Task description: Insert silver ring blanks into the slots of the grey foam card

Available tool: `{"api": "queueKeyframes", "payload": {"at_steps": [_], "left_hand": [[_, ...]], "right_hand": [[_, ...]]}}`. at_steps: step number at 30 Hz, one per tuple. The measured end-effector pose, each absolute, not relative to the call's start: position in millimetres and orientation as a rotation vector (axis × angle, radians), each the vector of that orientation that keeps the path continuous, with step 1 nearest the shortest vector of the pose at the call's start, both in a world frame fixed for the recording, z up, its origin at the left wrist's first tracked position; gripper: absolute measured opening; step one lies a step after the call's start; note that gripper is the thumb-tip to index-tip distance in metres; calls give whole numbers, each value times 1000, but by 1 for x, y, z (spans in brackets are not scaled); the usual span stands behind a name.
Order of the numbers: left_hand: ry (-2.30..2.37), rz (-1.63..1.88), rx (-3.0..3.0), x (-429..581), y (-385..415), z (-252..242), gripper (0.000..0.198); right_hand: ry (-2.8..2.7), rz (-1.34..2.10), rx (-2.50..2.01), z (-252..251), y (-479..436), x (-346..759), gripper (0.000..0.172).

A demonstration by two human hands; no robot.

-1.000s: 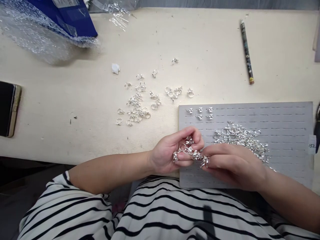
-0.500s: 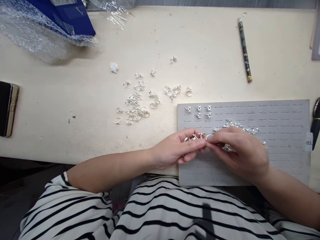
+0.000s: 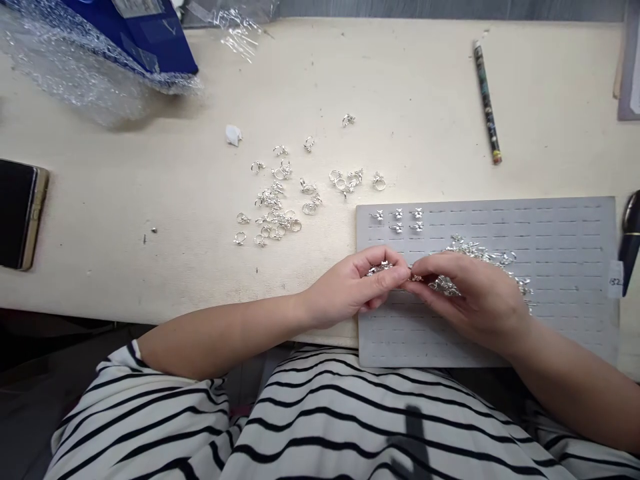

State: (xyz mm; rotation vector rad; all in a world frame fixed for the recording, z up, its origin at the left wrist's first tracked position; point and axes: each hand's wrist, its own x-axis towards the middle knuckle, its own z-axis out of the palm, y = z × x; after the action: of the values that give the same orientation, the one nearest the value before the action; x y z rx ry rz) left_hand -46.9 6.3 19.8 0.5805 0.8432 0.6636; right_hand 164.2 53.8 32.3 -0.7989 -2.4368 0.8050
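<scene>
Five seated rings (image 3: pixel 398 220) sit in the top-left corner of your grey foam pad (image 3: pixel 560 313), three in the first row and two under them. Every other slot looks bare, so I'd say you're barely started. From the head cam, your left hand (image 3: pixel 350 290) is curled shut around a small clump of rings (image 3: pixel 380 269). Your right hand (image 3: pixel 475 300) has thumb and forefinger closed on what looks like a single ring (image 3: pixel 416 277), right where the two hands meet, low over the pad's left side. A tangled heap (image 3: pixel 483 252) of more rings lies on the pad just behind your right hand, plus a loose scatter (image 3: pixel 275 213) out on the table (image 3: pixel 425 100) left of the pad. They're all tiny shiny silver bands with some little ornament on top, too small to make out, and by the look of that heap they snag on each other easily.
</scene>
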Motion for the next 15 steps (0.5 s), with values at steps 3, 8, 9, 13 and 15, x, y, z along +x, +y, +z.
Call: {"api": "queueKeyframes", "payload": {"at_steps": [3, 8, 9, 13, 15], "left_hand": [[848, 648, 556, -47, 7, 18, 30], [819, 660, 472, -46, 9, 18, 27], [813, 665, 466, -46, 9, 18, 27], [780, 673, 443, -46, 10, 17, 25], [754, 684, 425, -47, 10, 16, 26]], "right_hand": [[-2406, 817, -767, 31, 55, 163, 13], [-2381, 830, -739, 32, 58, 165, 15], [-2382, 827, -737, 32, 59, 165, 15], [-2377, 830, -698, 32, 59, 164, 20], [-2358, 820, -682, 32, 59, 162, 26]]}}
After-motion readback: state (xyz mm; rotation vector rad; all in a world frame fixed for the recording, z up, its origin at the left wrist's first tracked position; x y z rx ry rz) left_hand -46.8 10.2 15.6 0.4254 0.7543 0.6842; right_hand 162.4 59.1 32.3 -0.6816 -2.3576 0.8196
